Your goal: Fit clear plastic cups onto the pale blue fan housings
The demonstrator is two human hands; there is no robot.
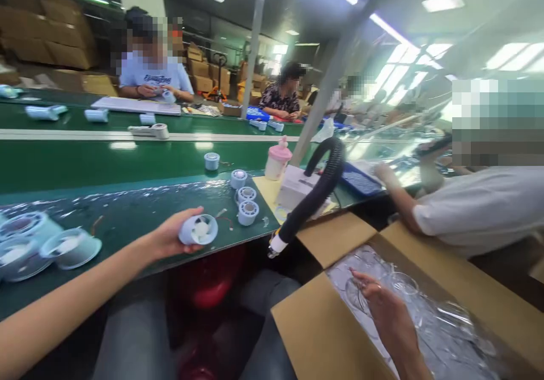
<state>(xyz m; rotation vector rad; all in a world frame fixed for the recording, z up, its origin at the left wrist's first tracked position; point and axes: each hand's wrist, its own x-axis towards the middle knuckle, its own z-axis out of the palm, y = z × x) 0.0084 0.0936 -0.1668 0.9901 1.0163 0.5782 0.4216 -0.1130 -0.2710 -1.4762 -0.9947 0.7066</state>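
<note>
A: Starting at the far left, what's on the surface?

B: A cluster of pale blue fan shells lying on clear film, well apart from the hands.

A: And the left hand?

B: It holds a fan just above the surface's near edge, fingers clamped round the housing, open face with the white blades turned toward the camera. Just beyond it stand three small round parts, near but not touching.

A: How should that grip be kept?

B: I'd judge it best to hold by the outer shell only, so nothing presses on the blades, and to keep the open face up and level for whatever goes onto it.

A: Moving right?

B: A black hose curves down past the surface's edge, a pink-capped bottle behind it. Then an open box of clear plastic covers.

A: The right hand?

B: Inside the box, fingers spread and resting on the covers; I can't tell whether one is actually pinched. Probably wise to lift a single cover by its rim, since they look nested and slippery.

A: Furthest right?

B: Another person's arm in a white sleeve reaches onto the surface, clear of both hands.
</note>
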